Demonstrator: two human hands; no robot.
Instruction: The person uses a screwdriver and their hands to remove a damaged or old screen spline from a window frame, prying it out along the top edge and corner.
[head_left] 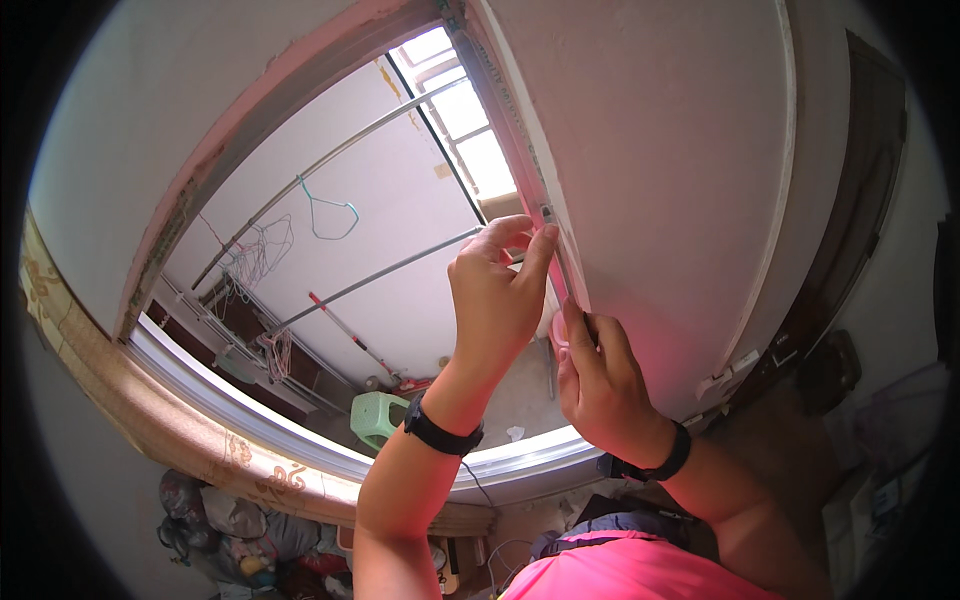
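Observation:
My left hand (497, 290) is raised to the right side of the window frame (515, 140), thumb and fingers curled together in a pinch. A small dark bit shows between them, too little to name. Just above the fingertips, a small dark fitting (546, 212) sits on the frame's edge. Lower down, my right hand (605, 385) is closed around something slim and dark, mostly hidden by the fingers, beside the same edge. A round pinkish thing (559, 328) shows next to its fingertips; its kind is unclear. Both wrists wear black bands.
Beyond the opening are metal rails (375, 278), a teal hanger (335, 220), tangled wire hangers (262, 258) and a green stool (377, 418). A patterned curtain (250, 465) runs along the sill. Filled plastic bags (235, 510) lie lower left. A white wall (670, 180) borders the frame on the right.

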